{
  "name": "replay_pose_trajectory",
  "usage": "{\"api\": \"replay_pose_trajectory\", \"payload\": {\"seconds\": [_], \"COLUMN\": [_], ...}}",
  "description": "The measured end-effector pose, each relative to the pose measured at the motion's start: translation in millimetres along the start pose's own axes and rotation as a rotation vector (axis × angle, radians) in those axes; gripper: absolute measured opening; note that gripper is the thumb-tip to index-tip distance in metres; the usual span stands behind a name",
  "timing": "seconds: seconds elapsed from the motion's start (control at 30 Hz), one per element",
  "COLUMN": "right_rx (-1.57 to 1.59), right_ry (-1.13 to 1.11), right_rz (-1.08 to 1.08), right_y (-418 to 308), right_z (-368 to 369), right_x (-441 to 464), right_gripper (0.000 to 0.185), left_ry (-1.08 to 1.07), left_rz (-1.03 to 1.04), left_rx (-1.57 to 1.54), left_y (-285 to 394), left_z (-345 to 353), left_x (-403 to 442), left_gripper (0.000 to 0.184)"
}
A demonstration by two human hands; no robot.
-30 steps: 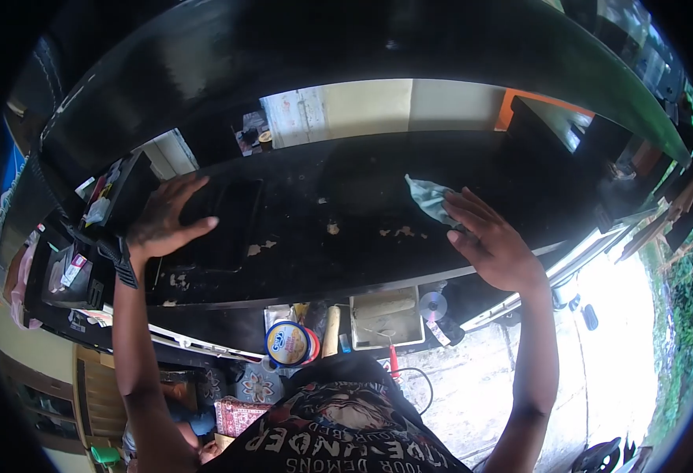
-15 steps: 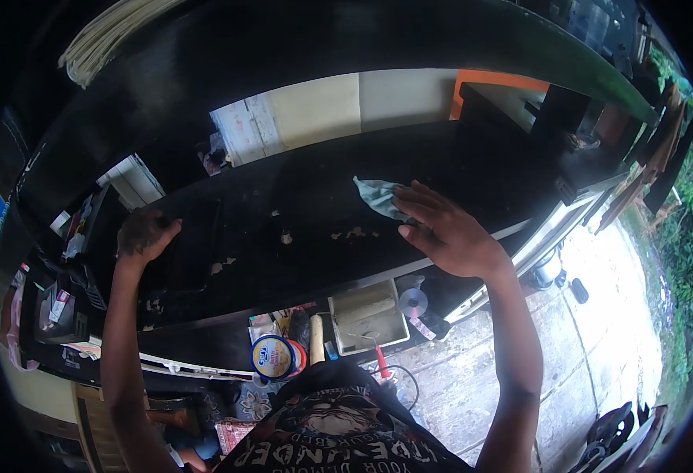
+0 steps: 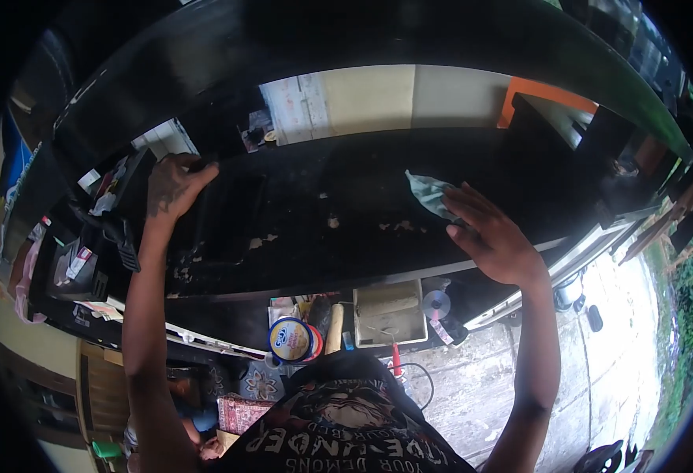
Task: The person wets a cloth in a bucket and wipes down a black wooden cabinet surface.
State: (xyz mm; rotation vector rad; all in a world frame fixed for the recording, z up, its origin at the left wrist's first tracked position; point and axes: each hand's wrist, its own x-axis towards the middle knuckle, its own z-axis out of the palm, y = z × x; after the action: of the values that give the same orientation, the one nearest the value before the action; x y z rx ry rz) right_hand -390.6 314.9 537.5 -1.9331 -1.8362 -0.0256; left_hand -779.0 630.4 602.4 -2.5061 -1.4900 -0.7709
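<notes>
My right hand (image 3: 495, 239) lies over a pale green cloth (image 3: 428, 193) on the black countertop (image 3: 362, 181), its fingers close together and partly covering the cloth. At the left end of the counter is my left hand (image 3: 173, 188), with thumb and fingers curled together. Something dark shows between them, too dim to name. Below that hand, a dark flat rectangular shape (image 3: 232, 221) is faintly outlined on the surface. Chipped pale patches (image 3: 261, 242) mark the counter between my hands.
Beneath the counter's front edge are a paint tray (image 3: 390, 319), a roller (image 3: 335, 327), a round tub (image 3: 291, 339) and a disc (image 3: 436, 304). A dark rack with small boxes (image 3: 78, 262) stands at left. A raised black ledge (image 3: 323, 39) runs along the back.
The view has swung, shifting the scene rightward. My left hand has moved back and slightly left along the counter, its fingers more curled. The right hand stays with the cloth, with little movement.
</notes>
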Motion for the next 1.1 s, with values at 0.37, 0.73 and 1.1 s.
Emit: {"api": "replay_pose_trajectory", "payload": {"seconds": [0.37,0.73,1.1], "right_rx": [-0.049,-0.108,-0.196], "right_ry": [0.042,-0.254,-0.178], "right_rz": [0.018,0.129,-0.043], "right_y": [-7,-3,-37], "right_z": [4,-15,2], "right_x": [-5,63,27], "right_gripper": [0.049,0.057,0.062], "left_ry": [-0.027,0.031,-0.073], "left_rz": [0.177,0.255,0.234], "left_rx": [0.127,0.162,0.110], "left_y": [48,57,10], "left_z": [50,38,42], "left_x": [-2,-20,-13], "left_gripper": [0.066,0.052,0.054]}}
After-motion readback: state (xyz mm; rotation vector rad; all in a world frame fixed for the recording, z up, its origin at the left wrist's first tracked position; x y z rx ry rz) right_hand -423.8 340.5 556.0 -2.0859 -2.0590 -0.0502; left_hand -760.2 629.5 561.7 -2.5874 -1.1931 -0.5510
